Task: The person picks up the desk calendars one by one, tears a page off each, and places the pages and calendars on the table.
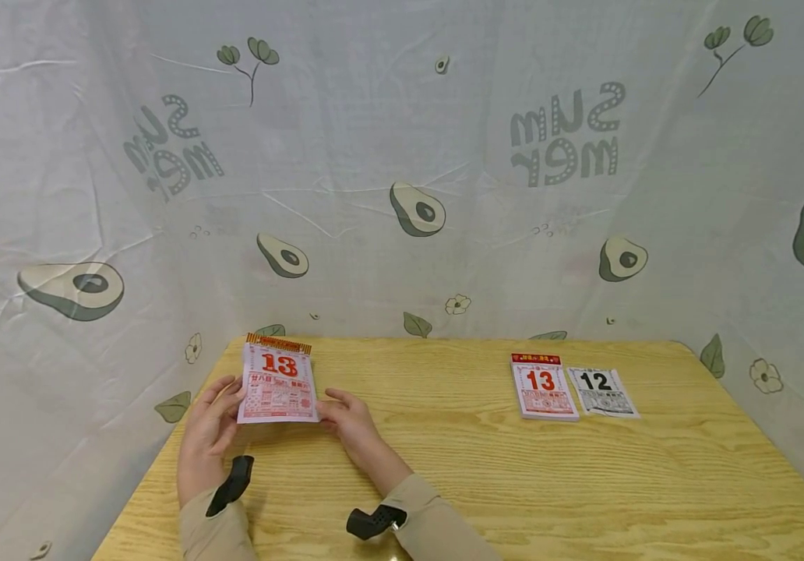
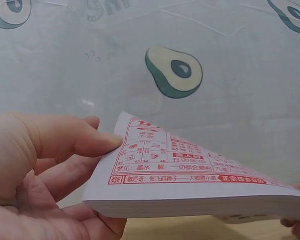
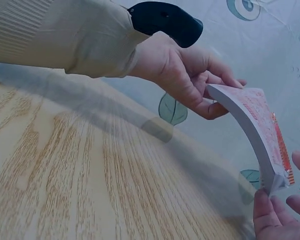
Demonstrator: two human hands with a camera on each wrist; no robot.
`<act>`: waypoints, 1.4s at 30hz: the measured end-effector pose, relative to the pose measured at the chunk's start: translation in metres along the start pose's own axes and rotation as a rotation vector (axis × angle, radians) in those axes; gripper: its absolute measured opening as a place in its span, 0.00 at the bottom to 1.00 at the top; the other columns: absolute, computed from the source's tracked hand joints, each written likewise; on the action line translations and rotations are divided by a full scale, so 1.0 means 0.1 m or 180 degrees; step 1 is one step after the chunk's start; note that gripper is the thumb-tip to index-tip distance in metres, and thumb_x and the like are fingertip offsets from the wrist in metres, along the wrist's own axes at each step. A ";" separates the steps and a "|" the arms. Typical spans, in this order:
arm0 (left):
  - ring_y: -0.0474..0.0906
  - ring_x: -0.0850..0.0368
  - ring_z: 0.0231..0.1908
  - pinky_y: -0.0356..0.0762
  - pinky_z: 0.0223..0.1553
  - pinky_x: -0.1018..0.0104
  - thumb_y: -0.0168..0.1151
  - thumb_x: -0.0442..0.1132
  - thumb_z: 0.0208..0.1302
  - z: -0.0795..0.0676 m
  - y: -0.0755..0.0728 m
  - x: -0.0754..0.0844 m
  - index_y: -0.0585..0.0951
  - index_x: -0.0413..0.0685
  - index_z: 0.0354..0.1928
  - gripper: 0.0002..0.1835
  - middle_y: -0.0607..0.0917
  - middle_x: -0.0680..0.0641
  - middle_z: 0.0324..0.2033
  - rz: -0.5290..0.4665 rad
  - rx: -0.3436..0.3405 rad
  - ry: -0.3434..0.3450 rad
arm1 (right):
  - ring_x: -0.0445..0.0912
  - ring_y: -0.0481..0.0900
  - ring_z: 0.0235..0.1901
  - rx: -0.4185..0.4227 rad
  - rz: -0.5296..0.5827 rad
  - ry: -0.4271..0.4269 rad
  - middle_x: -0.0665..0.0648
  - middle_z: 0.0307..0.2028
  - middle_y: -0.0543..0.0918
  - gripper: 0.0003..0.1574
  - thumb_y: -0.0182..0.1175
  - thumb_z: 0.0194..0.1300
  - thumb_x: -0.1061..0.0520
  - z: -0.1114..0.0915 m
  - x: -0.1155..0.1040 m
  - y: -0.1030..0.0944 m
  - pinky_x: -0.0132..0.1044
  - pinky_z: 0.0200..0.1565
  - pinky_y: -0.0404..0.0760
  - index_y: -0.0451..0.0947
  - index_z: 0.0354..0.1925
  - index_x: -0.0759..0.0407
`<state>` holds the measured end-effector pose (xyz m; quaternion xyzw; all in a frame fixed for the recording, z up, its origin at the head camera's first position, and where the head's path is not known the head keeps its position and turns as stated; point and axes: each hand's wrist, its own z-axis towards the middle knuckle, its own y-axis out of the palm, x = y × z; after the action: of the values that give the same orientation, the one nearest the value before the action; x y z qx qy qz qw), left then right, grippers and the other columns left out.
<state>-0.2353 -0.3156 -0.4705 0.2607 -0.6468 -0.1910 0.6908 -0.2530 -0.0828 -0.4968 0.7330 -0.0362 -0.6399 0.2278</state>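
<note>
A tear-off calendar (image 1: 279, 386) with a red 13 and a red-and-gold top strip is held tilted at the left of the table in the head view. My left hand (image 1: 209, 425) grips its left edge, thumb on the printed face and fingers underneath, as the left wrist view shows. At the lower right corner, my right hand (image 1: 356, 428) pinches the pad. The calendar's thick stack of pages (image 3: 255, 135) bows between the hands in the right wrist view, and a page corner (image 3: 277, 182) lifts beside the right fingertips.
A second calendar pad (image 1: 545, 389) showing a red 13 lies toward the right of the wooden table (image 1: 444, 467). Beside it is a loose sheet (image 1: 604, 392) with a black 12. A pale curtain (image 1: 360, 156) printed with avocados hangs around the table's back and sides.
</note>
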 end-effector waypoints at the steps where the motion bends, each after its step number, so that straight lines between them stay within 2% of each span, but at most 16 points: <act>1: 0.85 0.59 0.32 0.82 0.31 0.67 0.45 0.20 0.69 0.00 0.01 -0.01 0.76 0.50 0.45 0.17 0.86 0.54 0.40 0.0002 -0.0037 0.0012 | 0.37 0.79 0.32 0.0036 -0.0003 -0.0007 0.61 0.44 0.84 0.35 0.61 0.65 0.63 0.00 0.00 0.00 0.35 0.42 0.80 0.62 0.66 0.75; 4: 0.84 0.59 0.32 0.82 0.31 0.67 0.44 0.19 0.69 0.02 0.03 -0.03 0.75 0.50 0.44 0.18 0.85 0.54 0.40 0.0007 -0.0137 0.0025 | 0.37 0.77 0.32 0.0178 -0.0049 -0.0032 0.59 0.43 0.82 0.33 0.62 0.64 0.63 0.01 -0.01 0.00 0.32 0.39 0.78 0.65 0.64 0.74; 7: 0.84 0.59 0.32 0.82 0.32 0.67 0.44 0.20 0.69 0.04 0.06 -0.06 0.76 0.51 0.43 0.18 0.85 0.54 0.40 0.0023 -0.0172 -0.0014 | 0.39 0.76 0.35 0.0348 -0.0110 -0.0079 0.60 0.45 0.81 0.31 0.64 0.62 0.64 0.02 -0.01 0.01 0.30 0.38 0.76 0.69 0.61 0.73; 13: 0.83 0.60 0.31 0.81 0.32 0.66 0.47 0.21 0.69 0.08 0.14 -0.10 0.75 0.52 0.44 0.16 0.84 0.56 0.40 0.0188 -0.0043 -0.0140 | 0.43 0.78 0.44 0.0606 -0.0284 -0.0219 0.65 0.52 0.80 0.28 0.66 0.60 0.64 0.00 -0.02 0.00 0.29 0.40 0.78 0.74 0.58 0.70; 17: 0.83 0.60 0.32 0.81 0.32 0.66 0.49 0.21 0.68 0.09 0.20 -0.12 0.75 0.53 0.43 0.16 0.85 0.56 0.40 0.0209 0.0013 -0.0204 | 0.41 0.79 0.38 0.0718 -0.0483 -0.0369 0.64 0.53 0.80 0.26 0.67 0.60 0.62 -0.01 -0.03 -0.03 0.29 0.39 0.79 0.76 0.56 0.66; 21: 0.83 0.60 0.31 0.80 0.33 0.67 0.49 0.21 0.68 0.12 0.25 -0.15 0.76 0.53 0.42 0.16 0.84 0.56 0.40 0.0190 0.0036 -0.0251 | 0.38 0.75 0.32 0.0822 -0.0555 -0.0527 0.62 0.52 0.80 0.25 0.68 0.58 0.63 -0.01 -0.06 -0.07 0.27 0.34 0.76 0.78 0.55 0.64; 25: 0.83 0.60 0.32 0.80 0.33 0.67 0.49 0.22 0.69 0.15 0.29 -0.18 0.74 0.52 0.43 0.15 0.84 0.56 0.40 0.0183 0.0104 -0.0329 | 0.38 0.71 0.30 0.0906 -0.0569 -0.0626 0.62 0.50 0.80 0.24 0.67 0.58 0.65 -0.01 -0.09 -0.11 0.26 0.30 0.72 0.79 0.54 0.62; 29: 0.83 0.60 0.32 0.80 0.33 0.66 0.49 0.21 0.68 0.18 0.35 -0.22 0.73 0.52 0.44 0.15 0.83 0.55 0.40 0.0157 0.0147 -0.0414 | 0.38 0.72 0.31 0.0994 -0.0823 -0.0765 0.61 0.49 0.81 0.24 0.67 0.58 0.66 -0.01 -0.12 -0.17 0.25 0.28 0.71 0.80 0.55 0.60; 36: 0.83 0.60 0.34 0.80 0.35 0.65 0.49 0.23 0.70 0.19 0.42 -0.24 0.70 0.51 0.53 0.17 0.84 0.56 0.40 0.0116 0.0106 -0.0647 | 0.40 0.71 0.32 0.1107 -0.1290 -0.1098 0.61 0.44 0.80 0.24 0.67 0.57 0.68 -0.05 -0.19 -0.29 0.25 0.30 0.71 0.81 0.53 0.60; 40: 0.83 0.61 0.37 0.80 0.38 0.64 0.49 0.26 0.71 0.18 0.45 -0.24 0.66 0.50 0.64 0.22 0.85 0.57 0.40 0.0177 0.0104 -0.0813 | 0.39 0.71 0.33 0.1060 -0.1395 -0.1292 0.62 0.51 0.79 0.24 0.66 0.57 0.69 -0.08 -0.21 -0.34 0.24 0.32 0.72 0.80 0.54 0.62; 42: 0.83 0.61 0.38 0.80 0.39 0.64 0.49 0.28 0.72 0.18 0.46 -0.24 0.68 0.51 0.64 0.21 0.86 0.56 0.40 0.0193 0.0078 -0.0886 | 0.40 0.71 0.34 0.1017 -0.1450 -0.1377 0.62 0.55 0.79 0.24 0.66 0.58 0.68 -0.09 -0.22 -0.37 0.24 0.34 0.73 0.80 0.54 0.62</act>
<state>-0.2591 -0.2667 -0.4612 0.2204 -0.7462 -0.1964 0.5967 -0.2567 -0.0396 -0.4893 0.5961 -0.0189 -0.8010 -0.0513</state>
